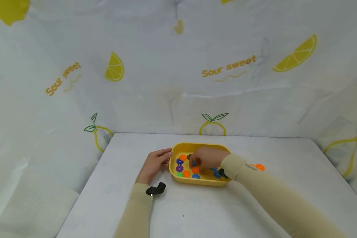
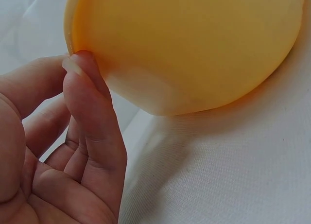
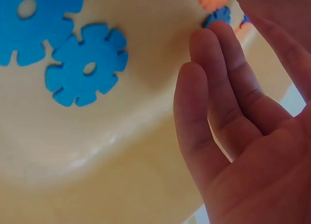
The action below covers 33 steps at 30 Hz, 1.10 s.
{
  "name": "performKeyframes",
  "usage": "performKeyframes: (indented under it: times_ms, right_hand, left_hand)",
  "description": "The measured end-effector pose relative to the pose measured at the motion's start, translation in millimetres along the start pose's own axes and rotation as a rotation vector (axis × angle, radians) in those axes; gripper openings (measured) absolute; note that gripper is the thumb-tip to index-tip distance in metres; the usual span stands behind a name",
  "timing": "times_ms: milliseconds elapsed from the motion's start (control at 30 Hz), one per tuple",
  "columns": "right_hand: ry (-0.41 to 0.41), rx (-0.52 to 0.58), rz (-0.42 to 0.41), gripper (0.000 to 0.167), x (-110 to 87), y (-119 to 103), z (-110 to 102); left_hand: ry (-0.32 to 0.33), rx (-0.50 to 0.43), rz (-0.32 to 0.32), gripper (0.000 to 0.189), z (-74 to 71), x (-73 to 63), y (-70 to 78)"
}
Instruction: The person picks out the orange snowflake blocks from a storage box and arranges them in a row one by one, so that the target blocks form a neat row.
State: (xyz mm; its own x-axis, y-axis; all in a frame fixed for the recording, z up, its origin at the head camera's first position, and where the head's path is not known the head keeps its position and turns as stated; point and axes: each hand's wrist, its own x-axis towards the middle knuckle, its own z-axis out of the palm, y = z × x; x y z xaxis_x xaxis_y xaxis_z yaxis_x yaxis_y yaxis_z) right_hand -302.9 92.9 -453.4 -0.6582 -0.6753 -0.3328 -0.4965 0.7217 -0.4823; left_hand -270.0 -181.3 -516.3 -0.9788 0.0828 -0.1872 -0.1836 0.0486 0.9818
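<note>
A yellow plastic tray (image 1: 202,182) holds several flower-shaped plastic discs with notched edges. Purple (image 1: 179,168), orange (image 1: 186,173) and green (image 1: 179,174) discs lie toward its left side. My left hand (image 1: 154,165) pinches the left end of the rim between thumb and fingers, also seen in the left wrist view. My right hand (image 1: 208,158) reaches down inside, over discs near the middle. In the right wrist view its fingers (image 3: 192,102) are slightly bent, and nothing shows held; the thumb and index tips are out of view there. Blue discs (image 3: 104,54) lie beside that hand.
Beyond the tray on the right, orange discs (image 1: 260,167) lie on the white table cover (image 1: 178,211), partly behind the right sleeve. A white sheet with lemon prints (image 1: 154,82) hangs behind and at both sides.
</note>
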Motion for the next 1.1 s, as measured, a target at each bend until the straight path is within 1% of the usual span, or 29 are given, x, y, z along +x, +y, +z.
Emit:
performKeyframes:
  times_ms: [100, 233, 400, 600, 867, 1000, 1100]
  right_hand:
    - [-0.006, -0.028, -0.017, 0.023, 2.6, -2, 2]
    - [0.000, -0.037, -0.030, 0.023, 3.5, -4, 2]
    - [0.005, -0.061, -0.046, 0.019, 6.8, -4, 5]
    - [0.015, -0.064, -0.055, 0.017, 8.6, -5, 5]
    - [0.081, 0.023, -0.047, 0.014, 0.2, 0, -3]
    - [0.107, 0.077, -0.038, 0.015, -8.0, 4, -9]
    - [0.125, 0.114, -0.038, 0.019, -13.2, 7, -10]
  left_hand:
    - [-0.005, 0.000, -0.001, 0.044, -0.6, 1.2, -0.8]
    - [-0.006, 0.009, 0.004, 0.044, 0.4, 1.0, 1.0]
    - [-0.005, 0.004, -0.006, 0.043, 1.1, 0.4, 1.2]
    - [-0.001, -0.003, -0.010, 0.043, 1.0, -1.4, 2.3]
    - [-0.002, -0.002, -0.011, 0.043, 1.7, -1.9, 3.6]
    - [-0.003, -0.001, -0.019, 0.043, 1.7, -2.0, 3.8]
    - [-0.001, 0.003, -0.012, 0.044, 0.6, -2.5, 2.9]
